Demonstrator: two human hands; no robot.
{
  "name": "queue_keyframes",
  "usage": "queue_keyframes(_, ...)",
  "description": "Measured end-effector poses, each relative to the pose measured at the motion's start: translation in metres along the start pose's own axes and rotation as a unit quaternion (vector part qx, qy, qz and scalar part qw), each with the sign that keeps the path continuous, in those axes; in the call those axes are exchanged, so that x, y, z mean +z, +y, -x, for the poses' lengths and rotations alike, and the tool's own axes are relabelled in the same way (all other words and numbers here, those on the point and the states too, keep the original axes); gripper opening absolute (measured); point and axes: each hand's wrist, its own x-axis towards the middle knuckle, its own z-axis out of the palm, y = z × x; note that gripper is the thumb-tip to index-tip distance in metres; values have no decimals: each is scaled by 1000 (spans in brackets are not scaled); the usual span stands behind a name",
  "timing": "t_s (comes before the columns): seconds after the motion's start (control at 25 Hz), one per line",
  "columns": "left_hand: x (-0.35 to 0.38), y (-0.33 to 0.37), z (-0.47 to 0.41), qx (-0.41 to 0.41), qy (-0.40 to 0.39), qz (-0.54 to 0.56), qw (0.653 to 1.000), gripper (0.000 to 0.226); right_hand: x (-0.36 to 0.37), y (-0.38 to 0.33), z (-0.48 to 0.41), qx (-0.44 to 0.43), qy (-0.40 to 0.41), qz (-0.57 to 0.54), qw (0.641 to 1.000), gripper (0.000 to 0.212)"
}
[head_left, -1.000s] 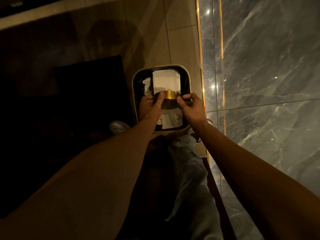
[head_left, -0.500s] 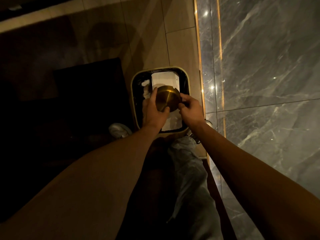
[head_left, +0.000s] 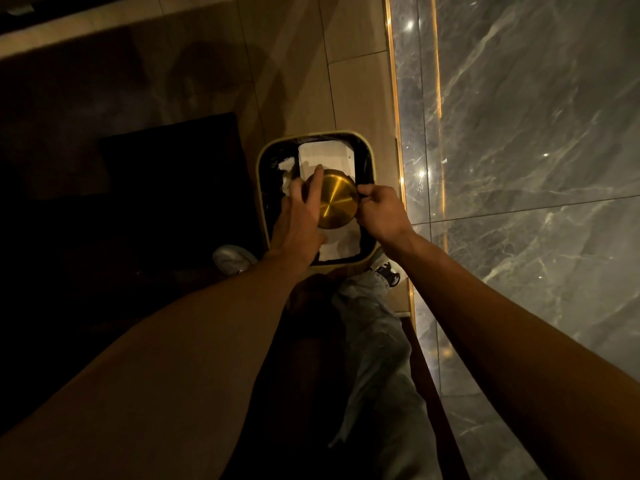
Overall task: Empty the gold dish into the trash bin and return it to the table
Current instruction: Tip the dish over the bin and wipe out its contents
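Head view: gold dish [head_left: 334, 199] bottom-up.

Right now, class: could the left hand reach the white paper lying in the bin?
Probably yes: the left hand is already over the open bin, beside the upturned dish, with white paper exposed below.

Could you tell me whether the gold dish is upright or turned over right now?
Turned over: the round gold metal dish shows its flat brushed underside to the camera, held by both hands above the open trash bin.

Gold dish [head_left: 335, 199] upside down, brushed base up, over the paper-filled trash bin [head_left: 262, 161]
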Motion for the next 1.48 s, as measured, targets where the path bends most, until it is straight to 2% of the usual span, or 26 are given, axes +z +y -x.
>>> queue_keyframes(0.2, 0, -3, 0, 1, 20, -64, 998, 113, -2, -5, 3, -4, -13, 21, 1000, 28)
queue_keyframes(0.36, -5, -7, -5, 53, 40, -67, 996, 110, -10, -5, 9, -27, -19, 36, 999, 21)
queue_keyframes(0.6, -12, -5, -12, 83, 8, -58, 995, 112, -15, 4, 14, -92, -27, 97, 991, 24)
queue_keyframes(0.76, -13, -6, -12, 108, -1, -5, 994, 111, -13, 13, 18, -156, -44, 282, 946, 45)
queue_keyframes(0.8, -13, -8, -12, 103, 1, 1, 995, 111, -13, 14, 20, -195, -38, 321, 926, 51)
queue_keyframes(0.92, -19, -13, -12, 97, 2, 7, 995, 113, -18, 8, 24, -341, -11, 455, 823, 59)
queue_keyframes(1.0, -24, -14, -14, 97, -3, 23, 995, 114, -21, 2, 19, -379, 6, 480, 791, 58)
queue_keyframes(1.08, -28, -14, -16, 101, -12, 43, 994, 113, -22, 4, 12, -381, -9, 496, 780, 58)
queue_keyframes(1.2, -32, -14, -15, 98, -20, 38, 994, 112, -16, 7, 6, -391, -78, 535, 745, 60)
queue_keyframes(1.24, -32, -14, -13, 93, -18, 47, 994, 109, -13, 4, 6, -397, -74, 532, 744, 59)
queue_keyframes(1.36, -30, -11, -10, 92, -4, 75, 993, 100, -11, 0, 10, -390, -34, 497, 775, 57)
queue_keyframes(1.48, -26, -8, -12, 82, -10, 47, 996, 107, -8, 6, 11, -380, -74, 508, 769, 61)
